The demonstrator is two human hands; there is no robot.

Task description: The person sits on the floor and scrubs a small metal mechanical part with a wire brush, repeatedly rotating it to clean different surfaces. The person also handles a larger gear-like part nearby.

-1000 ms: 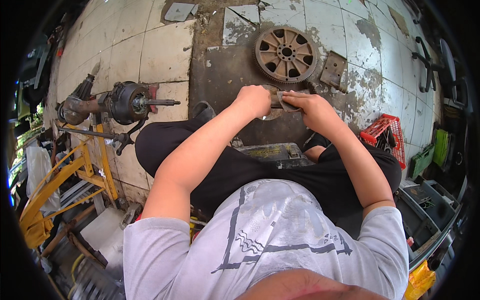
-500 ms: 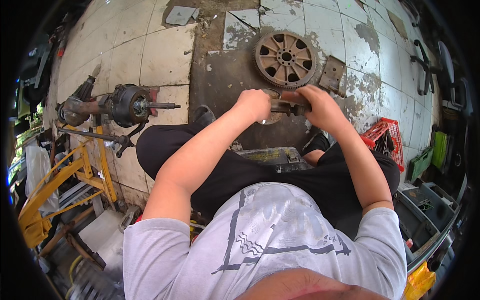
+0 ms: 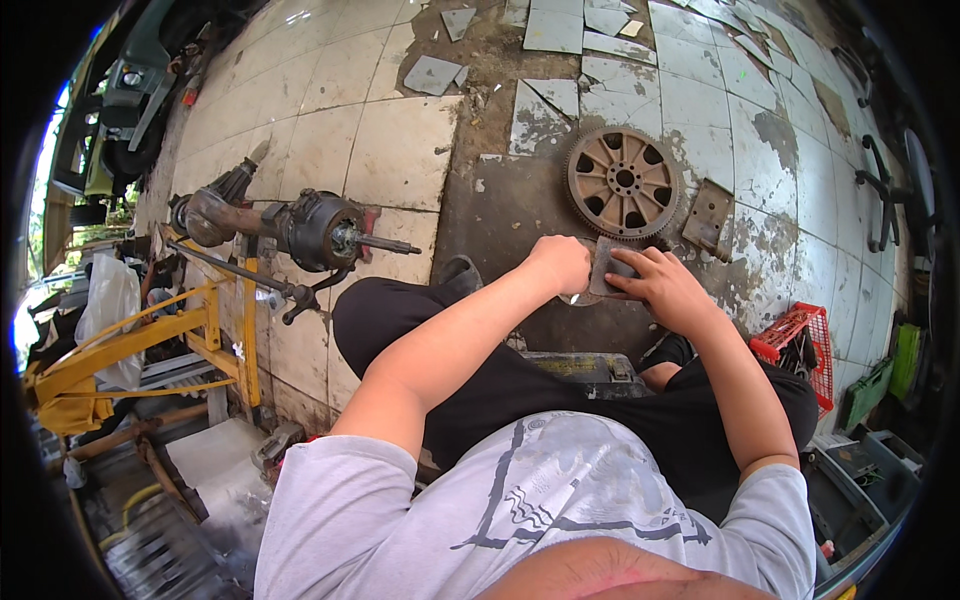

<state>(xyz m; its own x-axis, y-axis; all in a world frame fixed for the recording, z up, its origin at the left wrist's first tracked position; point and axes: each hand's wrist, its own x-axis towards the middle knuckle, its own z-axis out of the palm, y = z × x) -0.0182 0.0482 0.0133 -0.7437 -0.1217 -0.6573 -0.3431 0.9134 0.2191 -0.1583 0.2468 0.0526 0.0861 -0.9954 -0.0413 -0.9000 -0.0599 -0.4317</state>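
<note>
My left hand (image 3: 562, 266) is closed around one end of a dark metal cylindrical part (image 3: 626, 268), most of which is covered by my fingers. My right hand (image 3: 662, 288) holds a small flat grey sheet, which looks like sandpaper (image 3: 601, 264), against that part with its fingertips. Both hands meet in front of my knees, low over the floor. Just beyond them a rusty toothed flywheel (image 3: 622, 182) lies flat. Beneath my hands a pale round edge shows, too hidden to name.
A rusty metal plate (image 3: 708, 218) lies right of the flywheel. At left, an axle assembly with a drum and shaft (image 3: 318, 230) stands near a yellow metal frame (image 3: 190, 325). A red plastic crate (image 3: 812, 350) and grey tray (image 3: 850, 490) sit at right. Broken tiles (image 3: 432, 75) lie ahead.
The view has shifted, so the scene sits farther right and lower. My right hand has turned the sheet from lying along the part to standing upright beside my left hand.
</note>
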